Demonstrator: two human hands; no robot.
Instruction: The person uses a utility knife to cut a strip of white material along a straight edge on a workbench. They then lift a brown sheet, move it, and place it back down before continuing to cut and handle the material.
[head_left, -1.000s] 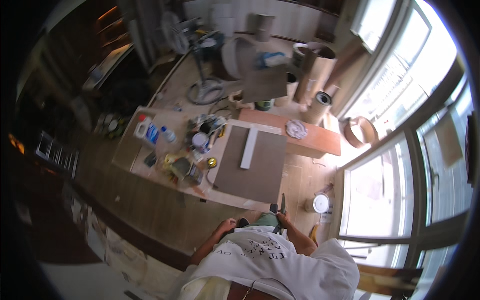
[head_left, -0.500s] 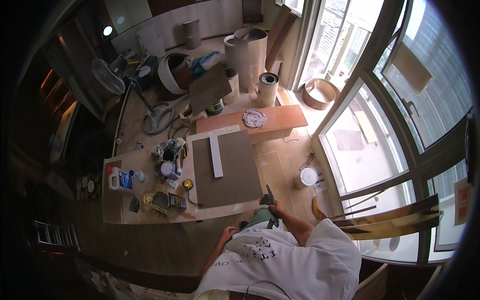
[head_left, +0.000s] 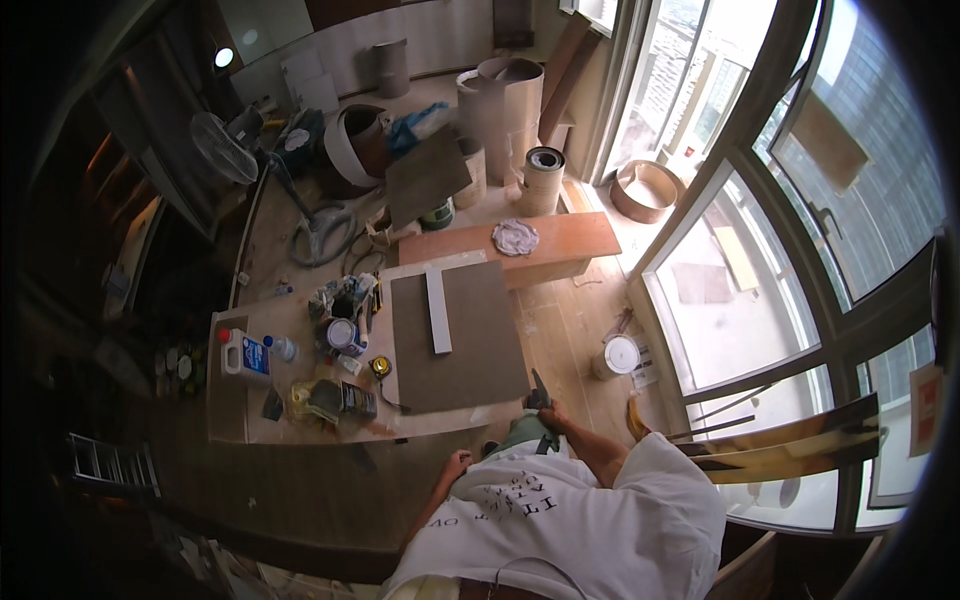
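Close in front of my body, my right hand (head_left: 551, 417) is closed around a dark hand tool (head_left: 539, 387) with a narrow pointed tip; its exact kind does not show. At my left side my left hand (head_left: 458, 463) hangs low with fingers curled, and whether anything is in them is hidden. Ahead of both hands a brown flat panel (head_left: 480, 365) lies on the worktable (head_left: 290, 315). A narrow white strip (head_left: 439, 310) rests on that panel. To its left are a yellow tape measure (head_left: 379, 367), an open can (head_left: 343, 334) and a white jug (head_left: 242, 356) with a red cap.
A crumpled white cloth (head_left: 515, 237) lies on an orange-brown bench (head_left: 585, 235) beyond the table. A white-lidded bucket (head_left: 617, 356) stands on the floor at right, near the windows. Farther back are a fan (head_left: 222, 147), rolled sheets (head_left: 515, 105) and a tall can (head_left: 542, 180).
The whole view has shifted slightly, so the room's things sit a little farther right. Both hands keep nearly the same pose, and the right one still grips the tool.
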